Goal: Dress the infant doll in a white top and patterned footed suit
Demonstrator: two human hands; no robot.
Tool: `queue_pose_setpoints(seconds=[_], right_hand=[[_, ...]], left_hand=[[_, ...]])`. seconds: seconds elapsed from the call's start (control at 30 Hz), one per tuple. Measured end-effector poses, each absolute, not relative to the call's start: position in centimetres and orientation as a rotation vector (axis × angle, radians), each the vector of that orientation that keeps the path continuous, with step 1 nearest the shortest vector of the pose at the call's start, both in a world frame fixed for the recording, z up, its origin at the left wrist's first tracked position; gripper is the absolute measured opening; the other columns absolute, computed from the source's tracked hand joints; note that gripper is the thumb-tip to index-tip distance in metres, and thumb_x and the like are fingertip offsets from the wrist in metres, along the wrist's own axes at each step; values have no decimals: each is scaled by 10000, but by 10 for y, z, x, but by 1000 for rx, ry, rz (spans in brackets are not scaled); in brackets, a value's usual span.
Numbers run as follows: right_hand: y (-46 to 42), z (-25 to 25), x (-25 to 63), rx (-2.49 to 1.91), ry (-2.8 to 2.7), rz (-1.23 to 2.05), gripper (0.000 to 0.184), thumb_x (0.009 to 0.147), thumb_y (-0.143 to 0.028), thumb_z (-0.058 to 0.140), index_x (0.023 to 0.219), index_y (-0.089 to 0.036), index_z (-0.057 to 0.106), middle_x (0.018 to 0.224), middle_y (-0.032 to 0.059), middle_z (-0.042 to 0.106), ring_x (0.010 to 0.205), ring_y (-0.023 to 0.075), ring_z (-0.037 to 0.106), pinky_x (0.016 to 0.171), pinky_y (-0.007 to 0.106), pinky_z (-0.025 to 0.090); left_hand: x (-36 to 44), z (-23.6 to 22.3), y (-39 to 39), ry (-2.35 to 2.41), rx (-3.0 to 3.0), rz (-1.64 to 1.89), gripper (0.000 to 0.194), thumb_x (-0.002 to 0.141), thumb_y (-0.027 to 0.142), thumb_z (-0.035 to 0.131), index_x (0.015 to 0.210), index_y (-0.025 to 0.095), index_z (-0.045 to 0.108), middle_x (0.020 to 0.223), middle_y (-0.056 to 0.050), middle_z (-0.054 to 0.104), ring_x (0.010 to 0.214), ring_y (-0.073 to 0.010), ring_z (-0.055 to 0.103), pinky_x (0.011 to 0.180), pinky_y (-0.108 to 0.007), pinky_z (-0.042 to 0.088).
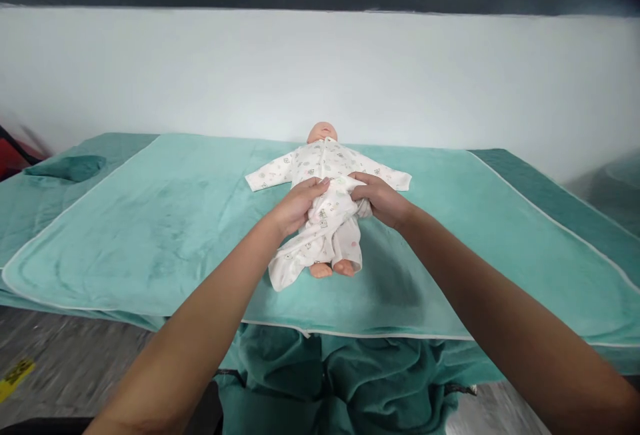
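Note:
A baby doll [323, 132] lies on its back, head toward the wall, in a white printed long-sleeved top [323, 158] with both sleeves spread out. Over its lower body are white printed baby pants [323, 222], bunched at the waist. One pant leg hangs off to the left, and the doll's bare feet [321, 270] show below the cloth. My left hand [301, 203] pinches the waistband on the left side. On the right, my right hand [381, 200] has its fingers closed on the same waistband. Whether the doll's legs are inside the pants is hard to see.
A light green blanket [150, 222] with white piping covers the table under the doll. Darker green cloth [540, 188] shows at both sides. Behind stands a white wall [320, 68]. A red object [10, 155] is at the far left, and yellow floor tape [16, 376] lies below.

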State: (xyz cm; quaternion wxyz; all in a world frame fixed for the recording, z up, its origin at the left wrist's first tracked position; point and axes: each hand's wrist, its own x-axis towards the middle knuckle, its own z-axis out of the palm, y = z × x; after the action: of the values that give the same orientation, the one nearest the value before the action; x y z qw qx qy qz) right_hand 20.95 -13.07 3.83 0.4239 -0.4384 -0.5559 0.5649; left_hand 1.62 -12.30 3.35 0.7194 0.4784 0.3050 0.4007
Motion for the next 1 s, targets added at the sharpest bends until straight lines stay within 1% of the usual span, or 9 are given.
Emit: queue_pose_setpoints(seconds=[0.13,0.23,0.33,0.4,0.5,0.63,0.77,0.83,1.0], right_hand=[[-128,34,208,-1024,-1261,1464,194,631,-240,715,798,-187,632,659,-10,604,622,153,558,588,275,432],[-128,34,207,-983,-1235,1500,206,639,-233,722,823,-184,644,712,3,635,668,159,579,601,269,434],[-132,35,205,-981,-1294,1544,254,679,-300,737,883,-171,658,796,27,662,716,169,589,627,277,437],[-135,36,202,-1001,-1435,1551,274,718,-369,750,882,-171,655,738,5,630,655,143,548,604,268,408],[-141,39,196,-1088,-1713,1508,285,724,-415,775,838,-181,660,681,-23,592,621,125,511,594,262,384],[-147,40,192,-1257,-1870,1424,266,740,-397,761,906,-196,711,845,16,688,782,196,615,698,310,465],[-160,34,192,-1180,-1887,1319,348,757,-379,746,1062,-213,719,1028,55,723,971,290,647,811,391,516],[-169,27,189,-1144,-1920,1376,395,732,-363,783,1103,-245,716,1091,72,723,1013,327,651,812,413,534],[-192,18,168,-1273,-2061,1384,366,719,-434,802,1031,-264,717,922,70,751,783,305,686,648,391,533]], left_hand=[[12,31,-136,659,1050,741,408,751,460,790,964,139,654,891,-61,686,799,-163,641,772,-313,498],[7,32,-142,672,1104,641,413,749,425,802,1016,141,667,956,-80,700,845,-184,654,775,-318,502],[9,31,-146,662,1061,808,407,776,409,776,1067,152,654,955,-69,702,846,-180,651,782,-309,503],[13,29,-147,699,1040,961,390,802,416,741,1079,161,639,936,-57,701,830,-178,646,783,-312,506],[21,28,-144,828,1089,1051,336,844,445,673,1019,162,630,892,-41,689,805,-182,631,763,-312,501],[18,30,-146,995,1320,1101,266,872,435,617,888,169,615,872,-29,657,840,-181,594,803,-308,474],[-20,19,-199,1154,1498,1339,182,896,339,589,1027,215,609,1088,-51,637,1026,-192,582,924,-308,451],[-42,5,-245,1377,1463,1458,154,930,355,553,1025,246,607,1091,-52,629,1043,-193,581,949,-319,450],[-70,-33,-319,1606,1345,1510,126,970,313,499,1002,259,608,1018,-45,627,972,-182,591,888,-334,477]])
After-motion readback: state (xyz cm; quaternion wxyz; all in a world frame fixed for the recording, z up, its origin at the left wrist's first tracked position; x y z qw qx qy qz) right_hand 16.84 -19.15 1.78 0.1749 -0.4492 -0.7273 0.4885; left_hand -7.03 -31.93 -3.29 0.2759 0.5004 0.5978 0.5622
